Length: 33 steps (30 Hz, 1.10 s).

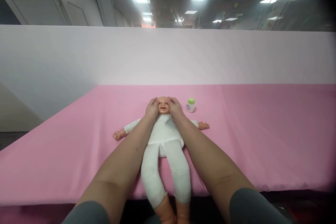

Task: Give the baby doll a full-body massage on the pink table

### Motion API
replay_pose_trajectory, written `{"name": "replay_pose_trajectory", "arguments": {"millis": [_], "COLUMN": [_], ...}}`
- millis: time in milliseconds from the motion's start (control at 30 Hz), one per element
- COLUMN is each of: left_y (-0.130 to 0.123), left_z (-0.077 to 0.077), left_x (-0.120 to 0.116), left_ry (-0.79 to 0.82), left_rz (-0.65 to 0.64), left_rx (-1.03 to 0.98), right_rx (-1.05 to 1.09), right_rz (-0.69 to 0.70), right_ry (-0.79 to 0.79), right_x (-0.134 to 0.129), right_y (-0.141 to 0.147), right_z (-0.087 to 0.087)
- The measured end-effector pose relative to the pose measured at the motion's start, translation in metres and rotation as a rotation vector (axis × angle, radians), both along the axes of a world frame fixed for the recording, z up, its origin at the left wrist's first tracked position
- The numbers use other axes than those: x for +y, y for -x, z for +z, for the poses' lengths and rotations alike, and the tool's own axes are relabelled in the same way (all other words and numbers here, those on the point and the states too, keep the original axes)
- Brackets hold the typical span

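A baby doll (165,131) with a white cloth body lies on its back on the pink cover, head away from me and feet over the near edge. My left hand (152,107) is curved against the left side of the doll's head. On the other side my right hand (175,106) rests against the head, its fingertips by the doll's eye and forehead. The doll's face shows between both hands. Just right of my right hand stands a small clear jar (190,107) with a green lid, upright.
The pink-covered table (262,129) spreads to both sides, its near edge running below my forearms. A low white partition (183,56) stands behind it. Beyond are a door (78,7) and lit ceiling panels.
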State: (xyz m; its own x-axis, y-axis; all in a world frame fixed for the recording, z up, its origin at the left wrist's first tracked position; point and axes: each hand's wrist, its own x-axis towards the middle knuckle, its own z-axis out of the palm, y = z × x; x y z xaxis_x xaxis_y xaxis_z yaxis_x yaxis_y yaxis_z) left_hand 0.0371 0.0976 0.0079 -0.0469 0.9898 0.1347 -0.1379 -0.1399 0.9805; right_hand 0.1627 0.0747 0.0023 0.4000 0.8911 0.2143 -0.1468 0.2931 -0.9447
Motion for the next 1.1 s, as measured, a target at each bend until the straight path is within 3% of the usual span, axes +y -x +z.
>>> {"name": "replay_pose_trajectory", "arguments": {"millis": [100, 267, 600, 767, 933, 1100], "left_y": [0.000, 0.000, 0.004, 0.003, 0.002, 0.003], "left_z": [0.007, 0.008, 0.005, 0.005, 0.003, 0.004], "left_x": [-0.006, -0.007, -0.017, -0.013, -0.007, -0.009], "left_ry": [0.082, 0.057, -0.230, -0.125, 0.020, 0.044], "left_rz": [0.000, -0.001, 0.070, 0.052, 0.007, 0.000], "left_rx": [-0.064, -0.090, 0.116, 0.045, -0.099, -0.138], "right_rx": [0.075, 0.162, -0.096, -0.049, 0.109, 0.185], "right_rz": [0.053, 0.125, 0.018, -0.014, 0.104, 0.191], "right_ry": [-0.003, -0.009, -0.139, -0.138, -0.049, -0.034], "right_x": [0.007, 0.009, -0.014, -0.005, 0.002, -0.001], "right_y": [-0.003, -0.007, -0.001, -0.002, -0.007, -0.011], "right_z": [-0.007, -0.012, 0.001, -0.003, -0.010, -0.011]}}
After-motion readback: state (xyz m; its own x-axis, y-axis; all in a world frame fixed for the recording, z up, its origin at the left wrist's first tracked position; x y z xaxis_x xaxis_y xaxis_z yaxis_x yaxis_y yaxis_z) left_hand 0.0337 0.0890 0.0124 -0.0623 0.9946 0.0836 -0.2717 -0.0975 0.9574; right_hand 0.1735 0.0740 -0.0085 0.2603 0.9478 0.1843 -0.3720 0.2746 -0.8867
